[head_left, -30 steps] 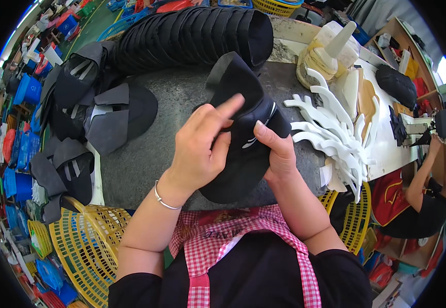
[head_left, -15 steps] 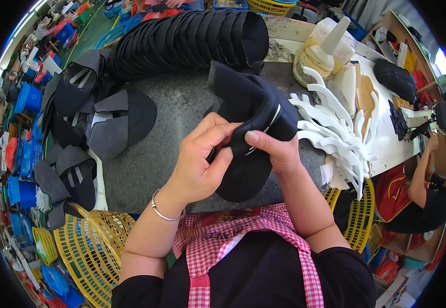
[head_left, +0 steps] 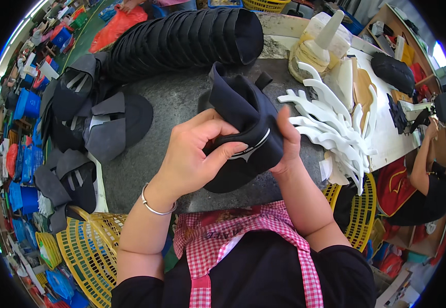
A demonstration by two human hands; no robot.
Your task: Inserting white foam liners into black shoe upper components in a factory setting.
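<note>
Cap [head_left: 259,118] and hands meet in front of you, just above the near part of the desk [head_left: 140,179], with the brim toward you. Your left hand [head_left: 194,149] is clamped on the cap's edge, thumb outside by the white mark [head_left: 251,147], fingers tucked into the opening. Half a second ago your right thumb pressed on the front; now it has come off and stands up beside the cap's right side, while your right hand [head_left: 288,146] cups that side, its fingers hidden, so how firmly they grip can't be told. The mark shows more fully, and a short tab [head_left: 264,80] now stands clear at the back. That seems to leave the left pinch as the main hold on the front edge, with the right hand steadying. The white strips [head_left: 325,113] lie untouched to your right; the stacked caps [head_left: 187,41] rest beyond.
</note>
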